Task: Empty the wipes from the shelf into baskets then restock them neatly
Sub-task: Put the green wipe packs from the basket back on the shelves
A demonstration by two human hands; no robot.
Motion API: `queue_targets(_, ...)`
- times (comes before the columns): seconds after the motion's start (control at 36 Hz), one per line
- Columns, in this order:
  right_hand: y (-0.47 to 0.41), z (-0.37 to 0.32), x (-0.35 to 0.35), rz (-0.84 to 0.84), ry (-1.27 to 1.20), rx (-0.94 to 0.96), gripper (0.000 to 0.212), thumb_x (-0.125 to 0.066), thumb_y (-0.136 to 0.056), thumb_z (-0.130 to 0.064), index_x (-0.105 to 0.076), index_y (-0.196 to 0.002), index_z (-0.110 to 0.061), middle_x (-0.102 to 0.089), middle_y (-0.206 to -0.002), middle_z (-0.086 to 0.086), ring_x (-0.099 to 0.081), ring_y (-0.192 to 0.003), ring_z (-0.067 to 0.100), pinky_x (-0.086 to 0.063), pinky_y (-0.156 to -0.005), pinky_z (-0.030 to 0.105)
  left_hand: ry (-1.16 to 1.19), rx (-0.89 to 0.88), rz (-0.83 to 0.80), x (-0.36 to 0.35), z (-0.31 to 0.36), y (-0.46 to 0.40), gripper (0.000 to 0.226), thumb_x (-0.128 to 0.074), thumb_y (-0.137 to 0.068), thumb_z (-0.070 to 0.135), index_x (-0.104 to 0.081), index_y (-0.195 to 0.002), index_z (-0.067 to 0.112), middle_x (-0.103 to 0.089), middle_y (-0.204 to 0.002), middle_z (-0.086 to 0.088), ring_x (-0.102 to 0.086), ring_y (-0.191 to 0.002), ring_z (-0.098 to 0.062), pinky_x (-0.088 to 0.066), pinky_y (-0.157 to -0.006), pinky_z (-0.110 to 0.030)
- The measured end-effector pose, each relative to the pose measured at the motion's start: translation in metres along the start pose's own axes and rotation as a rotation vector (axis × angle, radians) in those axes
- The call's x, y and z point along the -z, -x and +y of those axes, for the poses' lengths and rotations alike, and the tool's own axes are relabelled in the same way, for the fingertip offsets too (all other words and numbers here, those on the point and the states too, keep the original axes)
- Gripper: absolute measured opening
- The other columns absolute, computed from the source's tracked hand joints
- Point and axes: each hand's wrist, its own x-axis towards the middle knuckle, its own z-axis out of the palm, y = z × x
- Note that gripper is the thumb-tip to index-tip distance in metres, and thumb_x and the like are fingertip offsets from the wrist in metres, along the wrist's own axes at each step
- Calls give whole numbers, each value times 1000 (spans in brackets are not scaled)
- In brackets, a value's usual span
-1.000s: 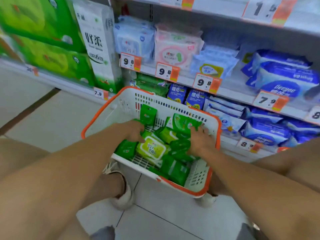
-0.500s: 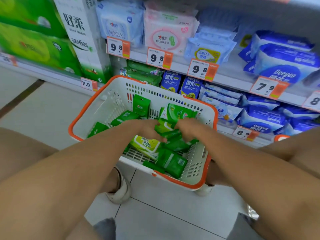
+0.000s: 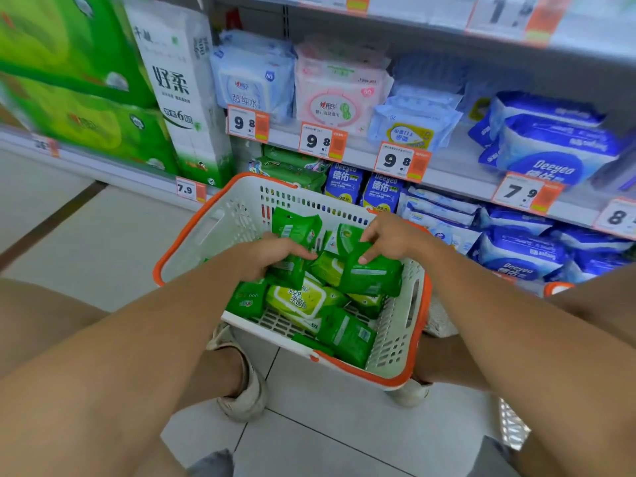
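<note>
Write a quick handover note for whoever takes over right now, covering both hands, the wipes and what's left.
Left hand: grips a green wipes pack inside the basket.
Right hand: grips another green pack in the basket.
Done: many green packs lie loose in the basket.
Left: a few green packs sit on the lower shelf behind the basket; the loose packs need restocking neatly.
</note>
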Motion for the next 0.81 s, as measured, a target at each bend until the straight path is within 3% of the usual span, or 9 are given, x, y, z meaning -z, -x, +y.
queue_targets(0.06,2,6,1,3,-140,-30,45,-86,-74,-21,-71,-114,-5,-61,-134,11,-62,-105,21,-44,-91,29,-133,-70,191,-1,0,-1,131,-96,-39,56,-29,-143,14,-49,-141,-7,-51,-125,-28,-47,-101,-44)
queue_targets(0.17,1,8,3,11,-484,-146,55,-79,-83,-16,-56,-129,6,-60,-131,7,-69,-98,26,-61,-77,42,-146,-218,303,-8,6,6,128,-93,-41,59,-35,-144,11,-49,-142,-6,-50,-129,-27,-44,-107,-41)
queue_targets(0.25,1,-6,5,-7,-612,-177,45,-68,-91,-2,-52,-132,3,-58,-128,21,-71,-83,29,-61,-55,38,-11,-306,270,-11,14,6,96,-95,-44,50,-59,-125,14,-67,-122,-2,-65,-108,-20,-51,-97,-34)
queue_targets(0.36,3,-22,11,-2,-620,-169,38,-60,-93,-1,-55,-131,-7,-51,-113,18,-59,-51,22,-55,-48,29,206,-300,228,-12,22,0,55,-84,-75,9,-58,-123,14,-68,-122,-7,-67,-104,-23,-55,-82,-32)
queue_targets(0.47,9,-31,20,-68,-815,-194,41,-71,-88,-3,-55,-124,6,-67,-95,28,-74,-69,30,-61,-58,30,290,-261,234,-11,24,-2,42,-74,-84,5,-55,-118,20,-68,-119,-7,-68,-98,-25,-58,-85,-44)
queue_targets(0.53,11,-34,26,-148,-838,-150,44,-74,-86,-3,-54,-124,5,-68,-106,34,-76,-84,31,-62,-67,28,357,-228,282,-8,27,1,61,-69,-87,3,-37,-134,23,-62,-123,-8,-67,-93,-27,-60,-73,-43)
queue_targets(0.61,12,-36,30,-261,-822,-59,76,-76,-80,5,-34,-143,2,-66,-125,24,-73,-101,26,-61,-79,28,498,-144,256,4,28,11,88,-56,-93,-1,-6,-153,38,-52,-128,-6,-69,-85,-29,-58,-51,-35)
queue_targets(0.72,10,-37,28,-113,-666,6,81,-73,-83,6,-26,-148,10,-68,-117,24,-75,-87,24,-61,-69,27,743,-52,105,22,29,23,38,-56,-95,9,-51,-133,8,-54,-134,-18,-65,-99,-30,-61,-55,-33)
queue_targets(0.81,9,-36,29,-98,-557,19,60,-76,-85,-5,-49,-137,6,-77,-95,12,-76,-79,22,-60,-64,27,978,-95,-27,28,33,30,50,-56,-80,8,-51,-130,-2,-52,-131,-25,-63,-111,-37,-62,-72,-36)
